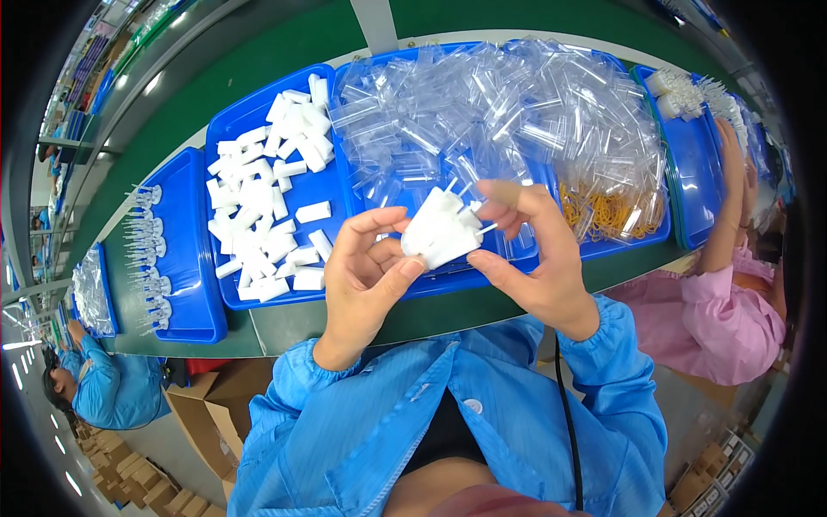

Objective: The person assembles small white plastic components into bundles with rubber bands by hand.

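Observation:
My left hand (366,263) pinches a cluster of white blocks (442,231) between thumb and fingers. Thin, pale sticks stand out from the cluster's upper and right sides. My right hand (536,254) is close at its right side, thumb and fingers spread apart. The right fingertips are a little blurred; whether they touch a stick I cannot tell. Behind my left hand, loose white blocks (250,202) lie heaped in a blue tray (222,121). Clear plastic sleeves or tubes (491,103) fill the wide blue tray (351,185) behind both hands.
Yellow rubber bands (607,211) lie at that wide tray's near right corner. A blue tray (194,258) at left bears spiky clear parts (151,258) along its edge. White bristly parts (676,93) sit at far right, near a co-worker's pink sleeve (706,319). Another person (116,388) sits at left.

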`<state>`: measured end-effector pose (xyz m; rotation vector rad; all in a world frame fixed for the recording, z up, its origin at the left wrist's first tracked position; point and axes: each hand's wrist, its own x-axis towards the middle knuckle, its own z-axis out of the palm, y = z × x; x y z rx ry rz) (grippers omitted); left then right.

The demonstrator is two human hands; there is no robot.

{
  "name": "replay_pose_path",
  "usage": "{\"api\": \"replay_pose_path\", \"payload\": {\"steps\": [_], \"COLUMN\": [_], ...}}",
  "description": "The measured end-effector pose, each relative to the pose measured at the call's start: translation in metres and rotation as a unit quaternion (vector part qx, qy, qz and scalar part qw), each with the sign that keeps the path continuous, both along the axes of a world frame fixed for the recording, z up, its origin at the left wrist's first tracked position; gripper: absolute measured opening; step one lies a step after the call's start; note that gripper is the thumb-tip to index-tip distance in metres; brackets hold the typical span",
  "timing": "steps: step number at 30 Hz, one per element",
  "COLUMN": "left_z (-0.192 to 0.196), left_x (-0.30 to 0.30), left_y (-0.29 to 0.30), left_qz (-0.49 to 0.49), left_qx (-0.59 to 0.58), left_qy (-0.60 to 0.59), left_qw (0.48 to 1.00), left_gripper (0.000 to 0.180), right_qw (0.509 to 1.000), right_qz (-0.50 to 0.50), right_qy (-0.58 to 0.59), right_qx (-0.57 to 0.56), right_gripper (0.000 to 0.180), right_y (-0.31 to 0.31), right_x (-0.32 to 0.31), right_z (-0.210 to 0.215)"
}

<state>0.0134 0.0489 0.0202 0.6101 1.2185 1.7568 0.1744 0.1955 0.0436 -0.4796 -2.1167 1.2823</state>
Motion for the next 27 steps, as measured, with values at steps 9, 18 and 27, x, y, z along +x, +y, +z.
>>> {"api": "replay_pose_path", "payload": {"steps": [9,18,27], "left_z": [-0.011,-0.012,-0.015], "left_x": [-0.001,0.004,0.009], "left_y": [-0.006,0.002,0.007], "left_qz": [-0.041,-0.04,-0.051], "left_qx": [-0.035,-0.01,0.016], "left_qy": [0.158,0.319,0.328], "left_qw": [0.986,0.947,0.943], "left_gripper": [0.049,0.043,0.042], "right_qw": [0.99,0.977,0.978], "right_qz": [0.046,0.03,0.02], "right_qy": [-0.047,-0.016,0.003], "right_qx": [-0.122,-0.21,-0.209], "right_gripper": [0.034,0.031,0.032], "right_y": [-0.002,-0.008,-0.013], "right_x": [0.0,0.0,0.001], "right_z": [-0.004,-0.015,-0.023]}}
